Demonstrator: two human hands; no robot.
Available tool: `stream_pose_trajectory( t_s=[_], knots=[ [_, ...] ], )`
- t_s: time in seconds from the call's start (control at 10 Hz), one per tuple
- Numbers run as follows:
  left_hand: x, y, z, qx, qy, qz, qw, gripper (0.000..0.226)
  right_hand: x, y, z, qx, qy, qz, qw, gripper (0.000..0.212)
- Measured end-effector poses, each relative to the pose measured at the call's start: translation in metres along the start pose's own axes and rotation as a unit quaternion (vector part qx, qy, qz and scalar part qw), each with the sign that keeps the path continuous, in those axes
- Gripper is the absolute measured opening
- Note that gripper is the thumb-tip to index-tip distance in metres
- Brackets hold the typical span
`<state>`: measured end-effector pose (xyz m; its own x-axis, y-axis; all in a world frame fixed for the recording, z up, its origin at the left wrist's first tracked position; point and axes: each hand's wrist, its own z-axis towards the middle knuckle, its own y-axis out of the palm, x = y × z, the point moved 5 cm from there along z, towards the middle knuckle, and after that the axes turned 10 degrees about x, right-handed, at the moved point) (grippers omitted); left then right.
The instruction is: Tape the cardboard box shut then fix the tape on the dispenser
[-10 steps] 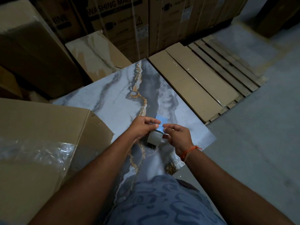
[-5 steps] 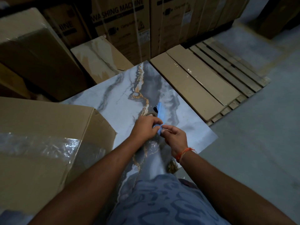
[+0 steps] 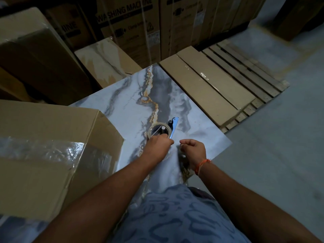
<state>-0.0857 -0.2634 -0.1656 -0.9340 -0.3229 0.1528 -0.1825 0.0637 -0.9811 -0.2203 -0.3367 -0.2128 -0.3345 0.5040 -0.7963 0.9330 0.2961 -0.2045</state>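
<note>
A blue tape dispenser (image 3: 173, 127) with a roll of clear tape (image 3: 158, 131) lies on its side on the marbled slab (image 3: 122, 116). My left hand (image 3: 158, 146) grips the near end of the dispenser, fingers closed over it. My right hand (image 3: 192, 149) hovers just to the right, apart from the dispenser, fingers curled with nothing visible in them. The cardboard box (image 3: 43, 155) stands at the left, its top crossed by shiny clear tape.
Tall cartons marked "washing machine" (image 3: 126, 23) line the back. A tilted box (image 3: 26, 50) leans at far left. Flat cardboard packs (image 3: 206, 88) rest on a wooden pallet (image 3: 245, 74) at right. Grey floor (image 3: 271, 155) lies to the right.
The dispenser has gone from held up between both hands to lying on the slab farther away. My right hand has let go and drawn back to the right.
</note>
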Motion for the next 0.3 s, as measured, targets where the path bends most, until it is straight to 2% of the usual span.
stream_pose_trajectory(
  t_s=[0.2,0.3],
  knots=[
    [-0.004,-0.003,-0.005,0.028,-0.011,-0.057,0.998,0.021,-0.006,-0.003,0.001,-0.034,-0.022,-0.007,0.999,0.023],
    [-0.004,-0.009,-0.01,0.056,-0.023,-0.086,0.994,0.022,-0.011,-0.002,0.003,-0.042,-0.063,-0.029,0.997,0.021]
  ],
)
